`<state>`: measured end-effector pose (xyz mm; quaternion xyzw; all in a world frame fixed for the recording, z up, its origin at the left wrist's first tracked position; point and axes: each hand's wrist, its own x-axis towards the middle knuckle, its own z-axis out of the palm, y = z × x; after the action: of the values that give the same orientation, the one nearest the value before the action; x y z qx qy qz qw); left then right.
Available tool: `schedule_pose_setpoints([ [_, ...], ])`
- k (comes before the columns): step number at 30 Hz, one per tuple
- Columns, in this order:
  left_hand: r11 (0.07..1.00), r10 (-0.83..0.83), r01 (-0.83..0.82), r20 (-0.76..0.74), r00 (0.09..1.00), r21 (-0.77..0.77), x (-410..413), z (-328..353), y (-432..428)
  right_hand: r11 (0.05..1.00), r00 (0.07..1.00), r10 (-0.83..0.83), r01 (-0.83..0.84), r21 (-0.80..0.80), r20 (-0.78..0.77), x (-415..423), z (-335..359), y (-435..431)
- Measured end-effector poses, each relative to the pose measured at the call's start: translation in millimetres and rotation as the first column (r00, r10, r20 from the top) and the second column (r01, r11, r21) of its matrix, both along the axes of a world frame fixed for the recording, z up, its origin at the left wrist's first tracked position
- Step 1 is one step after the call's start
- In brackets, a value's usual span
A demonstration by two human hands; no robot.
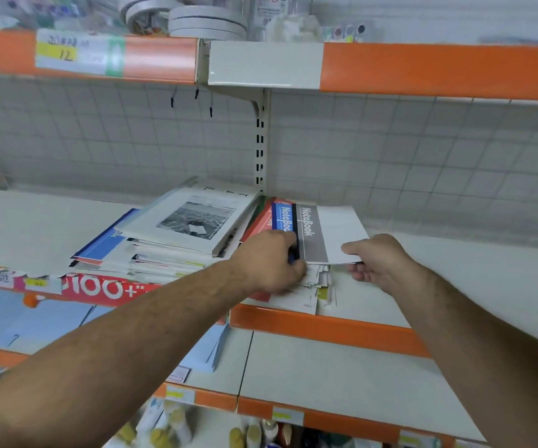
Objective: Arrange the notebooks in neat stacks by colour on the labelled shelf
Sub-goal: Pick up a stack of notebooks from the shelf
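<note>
A grey-and-white notebook lies on top of a loose pile on the middle shelf. My right hand pinches its near right corner, thumb on top. A blue notebook sits just left of it over a red one. My left hand grips the near edge of the blue notebook with curled fingers. To the left, a white notebook with a black-and-white photo tops a messy stack, with a blue-and-white notebook sticking out beneath.
An orange shelf lip runs along the front edge, with a red price banner at the left. The upper shelf holds tape rolls. A lower shelf carries pale blue packs; bottles stand below.
</note>
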<state>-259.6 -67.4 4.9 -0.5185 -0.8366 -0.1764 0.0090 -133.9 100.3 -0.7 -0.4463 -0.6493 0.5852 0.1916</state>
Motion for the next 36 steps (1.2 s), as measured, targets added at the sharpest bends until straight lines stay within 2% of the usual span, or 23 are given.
schedule_pose_setpoints([
  [2, 1.0, -0.015, 0.015, -0.001, 1.0, 0.001, -3, 0, -2, 1.0, 1.0, -0.014, 0.014, 0.004, -0.011, 2, 1, -2],
  [7, 0.994, 0.007, -0.009, -0.021, 1.0, -0.107, -12, 3, 2, 0.961, 0.968, -0.246, 0.251, 0.115, -0.057, 15, 3, 9],
  [10, 0.991, -0.007, -0.006, -0.104, 0.995, -0.133, -14, 5, 4, 0.955, 0.96, -0.274, 0.278, 0.106, -0.05, 27, 1, 4],
  [12, 0.992, -0.012, -0.002, -0.108, 0.994, -0.129, -14, 6, 5, 0.953, 0.957, -0.283, 0.287, 0.095, -0.06, 31, 2, -3],
  [16, 0.998, -0.002, 0.005, 0.051, 0.999, -0.062, -15, 14, 6, 0.955, 0.943, -0.297, 0.293, -0.05, -0.152, 29, 4, -20],
  [18, 1.0, 0.027, -0.027, 0.178, 0.984, -0.002, -15, 21, 6, 0.946, 0.925, -0.322, 0.307, -0.107, -0.199, 27, 7, -28],
  [20, 0.993, 0.039, -0.082, 0.434, 0.9, 0.081, -16, 26, 7, 0.941, 0.912, -0.336, 0.312, -0.134, -0.234, 26, 10, -36],
  [22, 0.982, 0.016, -0.149, 0.731, 0.682, 0.118, -16, 29, 6, 0.946, 0.913, -0.322, 0.299, -0.126, -0.25, 26, 12, -43],
  [23, 0.978, 0.005, -0.177, 0.827, 0.562, 0.114, -15, 30, 4, 0.952, 0.918, -0.306, 0.287, -0.109, -0.251, 25, 12, -46],
  [24, 0.974, -0.004, -0.198, 0.883, 0.47, 0.11, -14, 30, 1, 0.956, 0.924, -0.292, 0.278, -0.09, -0.249, 25, 13, -50],
  [26, 0.966, -0.021, -0.234, 0.937, 0.348, 0.108, -14, 30, -3, 0.956, 0.927, -0.294, 0.29, -0.055, -0.232, 23, 12, -58],
  [30, 0.958, -0.034, -0.269, 0.97, 0.24, 0.1, -22, 28, -8, 0.933, 0.912, -0.357, 0.357, -0.036, -0.2, 19, 10, -69],
  [36, 0.931, -0.06, -0.335, 0.966, 0.251, 0.145, -34, 32, -35, 0.951, 0.924, -0.305, 0.307, -0.027, -0.232, 5, 12, -83],
])
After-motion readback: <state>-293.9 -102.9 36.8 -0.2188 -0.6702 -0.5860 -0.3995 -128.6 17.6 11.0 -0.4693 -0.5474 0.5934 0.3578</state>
